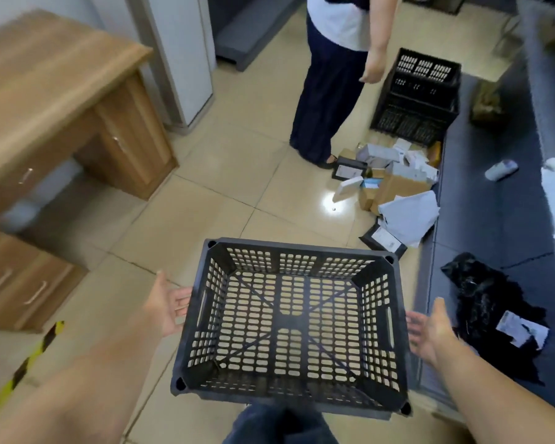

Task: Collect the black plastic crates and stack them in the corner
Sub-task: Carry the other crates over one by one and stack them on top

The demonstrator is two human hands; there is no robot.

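A black perforated plastic crate [289, 322] hangs empty in front of me, above my knee, its open top facing up. My left hand [165, 307] presses on its left side with the fingers at the rim and the thumb raised. On the opposite side, my right hand [430, 331] grips the right rim in the same way. Further off, at the upper right, two more black crates [417, 94] stand stacked on the tiled floor beside a dark platform.
Another person [327, 91] stands next to the far crates. Boxes and parcels [388, 184] lie scattered on the floor below them. A wooden desk [55, 100] fills the left side, and black clothing [491, 302] lies on the dark platform [494, 219] to the right.
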